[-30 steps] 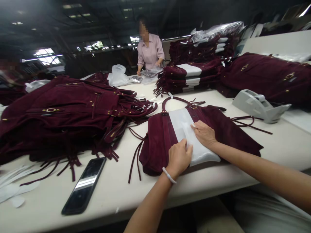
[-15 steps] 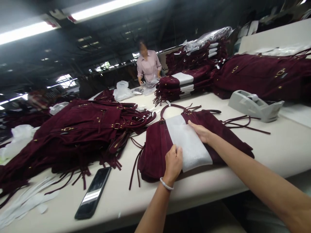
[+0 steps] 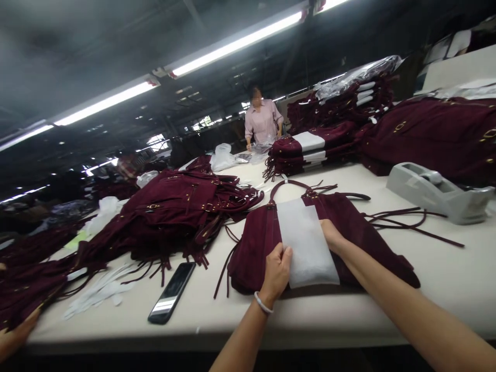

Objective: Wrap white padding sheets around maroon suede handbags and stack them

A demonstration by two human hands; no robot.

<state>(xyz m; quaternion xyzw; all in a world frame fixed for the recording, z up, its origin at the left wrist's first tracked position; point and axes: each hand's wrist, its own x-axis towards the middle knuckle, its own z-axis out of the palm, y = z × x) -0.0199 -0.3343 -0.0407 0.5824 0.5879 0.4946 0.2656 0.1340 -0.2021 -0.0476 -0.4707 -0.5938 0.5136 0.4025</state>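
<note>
A burgundy suede handbag (image 3: 364, 235) with fringe cords and a looped handle (image 3: 289, 186) lies on the table in front of me. Around its middle runs a band of white, slightly translucent wrapping sheet (image 3: 308, 248). My left hand (image 3: 277, 268), with a pale band at the wrist, is closed on the sheet's left edge, thumb on top. At the right edge, my right hand (image 3: 330, 235) is curled against the sheet, its fingertips hidden behind it.
Left of the bag are a phone (image 3: 172, 293), white strips (image 3: 101, 289) and piled burgundy bags (image 3: 174, 201). A grey tape dispenser (image 3: 434, 191) stands right, near banded bags (image 3: 310, 142). Another person's hand (image 3: 19, 330) touches a bag at far left; a co-worker (image 3: 263, 121) stands beyond.
My view has swung left and up, bringing another person's hand in at left. My right hand's fingers, earlier lying on the sheet, have moved to its right edge. The left hand keeps its grip.
</note>
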